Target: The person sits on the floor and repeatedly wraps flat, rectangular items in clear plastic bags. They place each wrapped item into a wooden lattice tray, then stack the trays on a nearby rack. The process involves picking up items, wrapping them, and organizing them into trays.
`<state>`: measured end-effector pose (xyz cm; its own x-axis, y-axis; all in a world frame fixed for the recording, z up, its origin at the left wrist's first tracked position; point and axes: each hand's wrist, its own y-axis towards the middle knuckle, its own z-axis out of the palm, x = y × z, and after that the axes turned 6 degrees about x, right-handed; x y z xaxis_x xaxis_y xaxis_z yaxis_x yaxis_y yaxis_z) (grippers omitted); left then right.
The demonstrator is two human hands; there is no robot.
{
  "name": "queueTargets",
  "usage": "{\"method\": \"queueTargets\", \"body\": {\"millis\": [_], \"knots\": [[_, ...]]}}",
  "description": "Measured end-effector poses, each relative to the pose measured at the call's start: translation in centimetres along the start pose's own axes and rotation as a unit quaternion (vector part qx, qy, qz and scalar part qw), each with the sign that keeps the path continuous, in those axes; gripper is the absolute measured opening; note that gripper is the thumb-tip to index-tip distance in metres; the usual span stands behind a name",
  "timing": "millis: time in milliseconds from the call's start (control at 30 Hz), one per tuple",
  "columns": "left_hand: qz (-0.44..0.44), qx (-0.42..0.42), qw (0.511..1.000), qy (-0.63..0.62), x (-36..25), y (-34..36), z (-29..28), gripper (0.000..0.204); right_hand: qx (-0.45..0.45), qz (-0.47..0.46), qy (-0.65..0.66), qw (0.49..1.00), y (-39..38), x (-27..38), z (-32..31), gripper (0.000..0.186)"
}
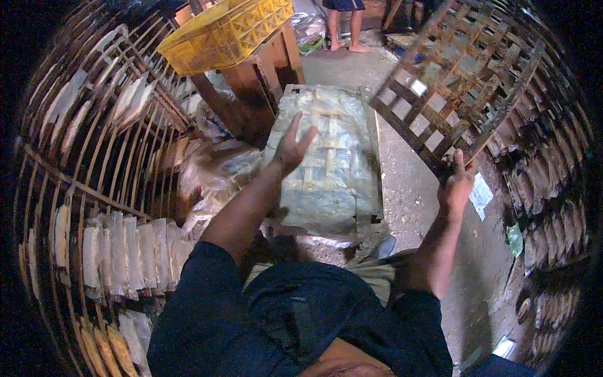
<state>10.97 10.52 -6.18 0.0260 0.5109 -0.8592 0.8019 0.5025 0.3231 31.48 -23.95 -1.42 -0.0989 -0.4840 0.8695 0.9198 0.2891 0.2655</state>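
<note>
My right hand (456, 182) grips the near corner of a dark wooden lattice frame (433, 103), thumb up along its edge. The frame is held up and tilted on my right, and light shows through its square gaps. My left hand (293, 149) is raised with thumb and fingers apart, holding nothing. Under it lies a slatted rack (336, 207) covered by clear plastic sheet, low in front of me. Its pale crossing slats show through the plastic. Whether my left hand touches the plastic I cannot tell.
A yellow plastic crate (226, 38) sits on a wooden stand (267, 75) at the far left. Racks with thin packets (125, 251) line the left, and more stacked packets (553, 239) the right. Crumpled plastic (217, 169) lies left of the rack. A person's bare legs (345, 28) stand far ahead.
</note>
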Motion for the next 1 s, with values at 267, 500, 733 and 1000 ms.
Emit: {"method": "queueTargets", "body": {"millis": [267, 500, 733, 1000], "knots": [[-0.179, 0.191, 0.767, -0.586, -6.8, -2.3, -8.6, 0.085, 0.138, 0.200, -0.002, 0.970, -2.9, 0.0, 2.5, 0.020], [-0.248, 0.067, 0.945, -0.204, -1.7, -10.4, -7.7, 0.053, 0.246, 0.304, -0.015, 0.920, -4.4, -7.9, 3.6, 0.029], [-0.161, 0.082, 0.923, 0.338, 7.6, -11.9, -7.8, 0.078, 0.291, 0.080, -0.647, 0.700, -5.0, -6.9, 5.1, 0.058], [-0.235, 0.088, 0.956, 0.149, 6.9, -13.2, -5.8, 0.086, 0.331, 0.053, -0.536, 0.775, -6.2, -9.0, 6.3, 0.041]]}}
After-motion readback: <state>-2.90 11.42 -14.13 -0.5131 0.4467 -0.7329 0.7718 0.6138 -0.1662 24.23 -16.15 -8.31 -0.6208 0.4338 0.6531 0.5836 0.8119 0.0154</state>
